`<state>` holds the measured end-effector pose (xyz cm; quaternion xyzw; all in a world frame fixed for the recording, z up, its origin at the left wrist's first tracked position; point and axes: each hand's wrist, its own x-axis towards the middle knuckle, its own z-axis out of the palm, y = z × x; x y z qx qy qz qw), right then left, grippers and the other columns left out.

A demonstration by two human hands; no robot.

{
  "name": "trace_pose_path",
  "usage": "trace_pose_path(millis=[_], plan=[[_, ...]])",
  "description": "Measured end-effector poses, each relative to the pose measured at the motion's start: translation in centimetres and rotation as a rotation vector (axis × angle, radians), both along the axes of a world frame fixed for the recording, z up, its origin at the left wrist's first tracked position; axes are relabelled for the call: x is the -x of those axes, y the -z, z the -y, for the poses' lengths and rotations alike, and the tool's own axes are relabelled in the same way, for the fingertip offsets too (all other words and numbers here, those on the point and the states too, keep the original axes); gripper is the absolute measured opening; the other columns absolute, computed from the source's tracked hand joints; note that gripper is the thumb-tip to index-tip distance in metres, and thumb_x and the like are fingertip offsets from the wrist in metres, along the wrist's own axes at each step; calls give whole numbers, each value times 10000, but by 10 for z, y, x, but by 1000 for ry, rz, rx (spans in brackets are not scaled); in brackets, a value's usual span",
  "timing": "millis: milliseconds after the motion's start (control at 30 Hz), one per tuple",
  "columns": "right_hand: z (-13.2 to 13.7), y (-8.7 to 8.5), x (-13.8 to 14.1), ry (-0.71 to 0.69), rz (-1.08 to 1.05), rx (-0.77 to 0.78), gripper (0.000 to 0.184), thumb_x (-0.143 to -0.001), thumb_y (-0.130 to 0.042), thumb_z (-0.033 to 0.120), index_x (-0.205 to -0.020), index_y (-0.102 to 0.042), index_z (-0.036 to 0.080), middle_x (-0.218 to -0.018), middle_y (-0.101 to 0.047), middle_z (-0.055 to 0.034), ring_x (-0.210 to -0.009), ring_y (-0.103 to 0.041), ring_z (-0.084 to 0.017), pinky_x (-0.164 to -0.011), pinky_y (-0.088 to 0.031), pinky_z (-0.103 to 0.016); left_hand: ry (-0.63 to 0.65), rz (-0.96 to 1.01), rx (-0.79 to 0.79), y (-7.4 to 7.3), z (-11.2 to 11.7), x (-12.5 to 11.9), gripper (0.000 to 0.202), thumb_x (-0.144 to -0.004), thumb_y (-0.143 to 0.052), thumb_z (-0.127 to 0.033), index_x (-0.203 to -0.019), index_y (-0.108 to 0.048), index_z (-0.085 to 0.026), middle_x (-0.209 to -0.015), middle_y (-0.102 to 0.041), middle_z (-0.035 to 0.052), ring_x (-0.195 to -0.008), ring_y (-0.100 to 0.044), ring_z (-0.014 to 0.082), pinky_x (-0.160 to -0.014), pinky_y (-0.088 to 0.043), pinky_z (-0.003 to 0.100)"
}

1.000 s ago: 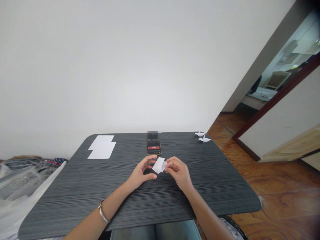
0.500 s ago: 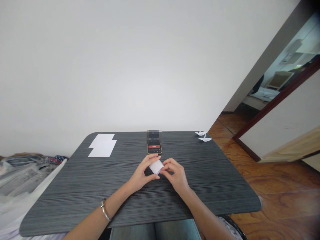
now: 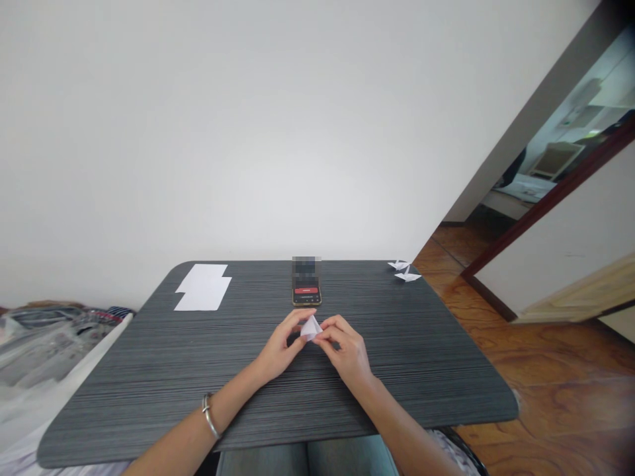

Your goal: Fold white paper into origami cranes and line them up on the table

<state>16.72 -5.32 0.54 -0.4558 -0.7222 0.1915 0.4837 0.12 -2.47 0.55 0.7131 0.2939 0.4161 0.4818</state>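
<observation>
A small folded piece of white paper [image 3: 311,328] is held between my two hands above the middle of the table, with a flap standing up into a peak. My left hand [image 3: 284,344] grips its left side, thumb at the lower edge and fingers curved behind the top. On the other side, the thumb and fingertips of my right hand [image 3: 346,346] pinch the right corner. Just beyond the hands a phone [image 3: 307,297] lies with its screen lit, the upper part blurred out.
Sheets of white paper [image 3: 203,291] overlap at the table's left back. Two folded paper cranes [image 3: 407,276] stand near the right back edge. The dark table [image 3: 248,410] meets a white wall [image 3: 317,132]. Clothes and plastic [image 3: 44,357] are heaped at left.
The folded paper has gone from a flat diamond to a raised, pointed shape. My left thumb has moved up onto its lower left edge; my right hand keeps its pinch.
</observation>
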Motion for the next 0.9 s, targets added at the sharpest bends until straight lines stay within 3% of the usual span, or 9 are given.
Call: trace_pose_path(millis=[100,233,467,700,900], plan=[[1,-1,1,15,80,-46,147,-806,-538,173,-681,-614,181,-801,-547,-47,-663,-553,-131,-588,-468,-235,-67,-25,7,4,-1,-1,398,-801,-447,-96,-1184,-494,-195,-1231,-488,99,-1131,-472,210,-929,-424,368],[1,0,3,11,144,-97,160,-824,-510,169,-697,-608,179,-806,-542,-55,-686,-563,-137,-615,-468,-237,-155,-111,87,8,-2,-4,500,-710,-415,-2,-1168,-497,-183,-1162,-554,88,-1046,-535,190,-809,-496,319],[2,0,5,-12,145,-98,161,-826,-508,170,-704,-613,181,-814,-541,-53,-682,-564,-130,-611,-475,-224,-268,-231,56,7,-3,-4,388,-748,-433,-81,-1103,-565,-167,-891,-657,41,-859,-596,176,-768,-468,285],[3,-1,5,-29,-35,62,93,-787,-561,210,-723,-624,188,-883,-532,-58,-702,-568,-134,-580,-518,-226,-314,-207,44,1,-2,-2,286,-815,-413,-183,-1020,-608,-144,-891,-658,48,-710,-584,160,-634,-438,245],[3,-3,5,-7,-224,183,89,-764,-578,238,-705,-628,194,-933,-566,-70,-799,-599,-170,-578,-544,-240,-327,-144,-10,-8,2,-4,239,-801,-441,-153,-942,-634,-161,-927,-666,55,-839,-596,188,-730,-444,279]])
